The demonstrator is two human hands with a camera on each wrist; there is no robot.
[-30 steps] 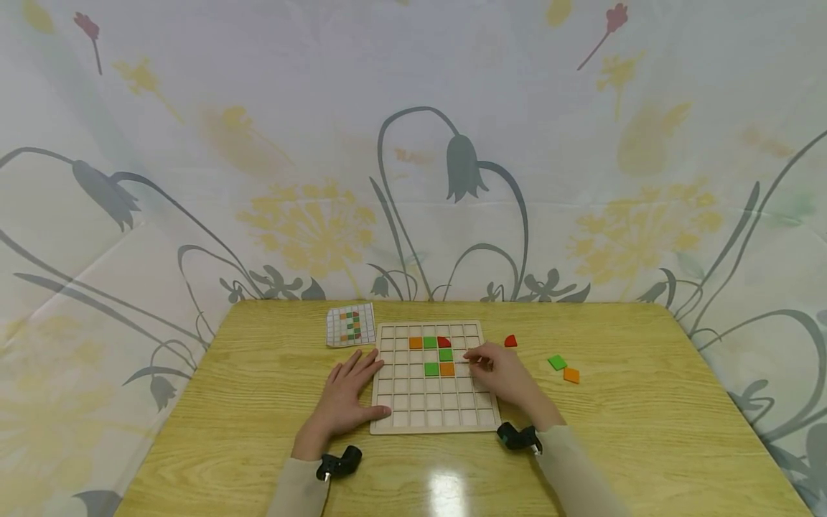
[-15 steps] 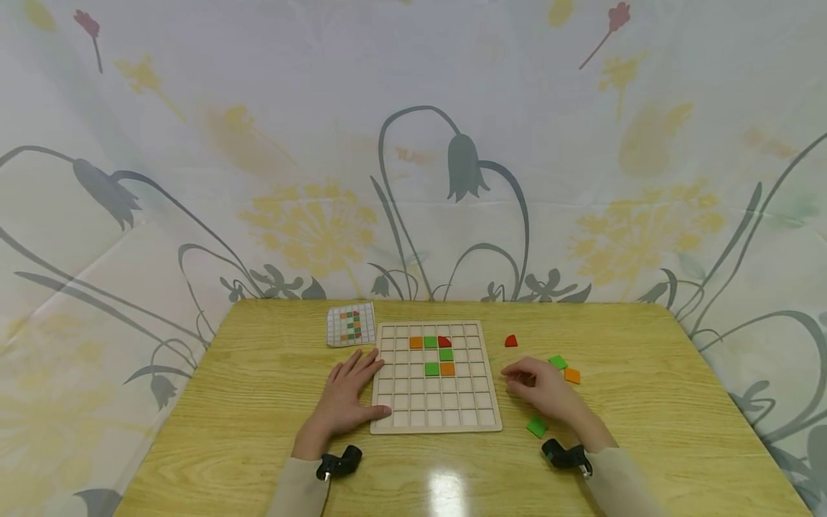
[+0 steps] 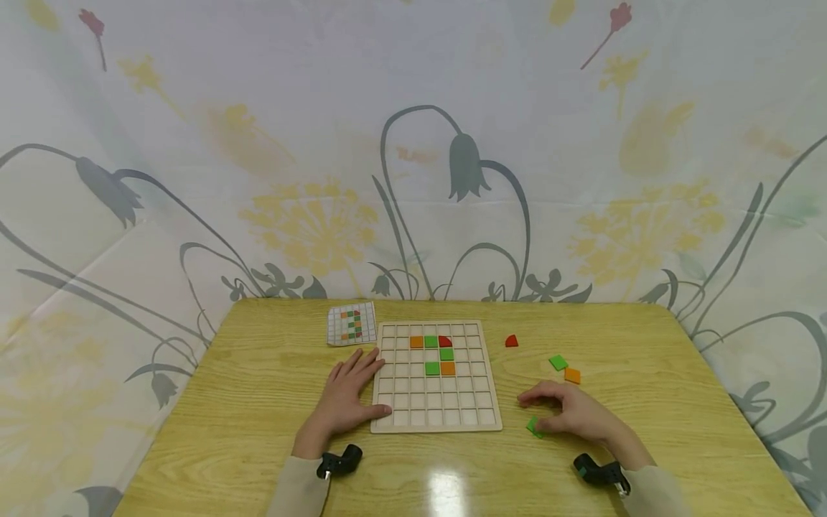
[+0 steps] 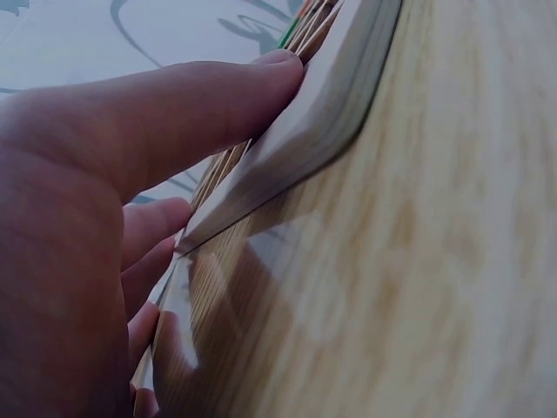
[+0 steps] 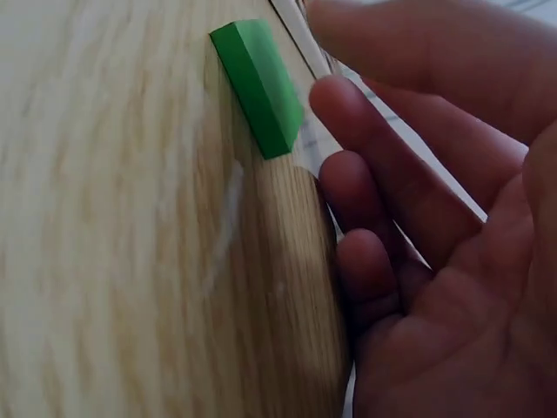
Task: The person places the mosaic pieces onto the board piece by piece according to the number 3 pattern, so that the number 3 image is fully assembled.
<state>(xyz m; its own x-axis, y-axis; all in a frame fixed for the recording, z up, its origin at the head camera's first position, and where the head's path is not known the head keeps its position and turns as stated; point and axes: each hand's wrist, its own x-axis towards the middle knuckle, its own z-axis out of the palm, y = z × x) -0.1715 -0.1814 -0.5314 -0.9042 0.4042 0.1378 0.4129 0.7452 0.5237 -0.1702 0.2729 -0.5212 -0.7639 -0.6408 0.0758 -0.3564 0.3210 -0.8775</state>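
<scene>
A pale wooden grid board (image 3: pixel 436 420) lies on the table with orange, green and red pieces set in some of its cells. Along its left edge rests my left hand (image 3: pixel 349 395), fingers spread and thumb on the rim; the left wrist view shows the thumb (image 4: pixel 235 100) lying over the board's edge. Right of the board, my right hand (image 3: pixel 578 413) hovers just over a green square tile (image 3: pixel 533 427), thumb partly covering it. In the right wrist view that tile (image 5: pixel 258 87) lies flat on the wood beside the loosely bent fingers (image 5: pixel 348 113), not gripped.
A printed pattern card (image 3: pixel 351 324) lies behind the board's left corner. To the right on the table are a red quarter-round piece (image 3: pixel 512 341), another green tile (image 3: pixel 558 362) and an orange tile (image 3: pixel 572 375). A flowered cloth (image 3: pixel 413 158) hangs behind the table.
My right hand has moved from the board's right side out to the right and toward me, over the near green tile, which it hid at first. My left hand stays put.
</scene>
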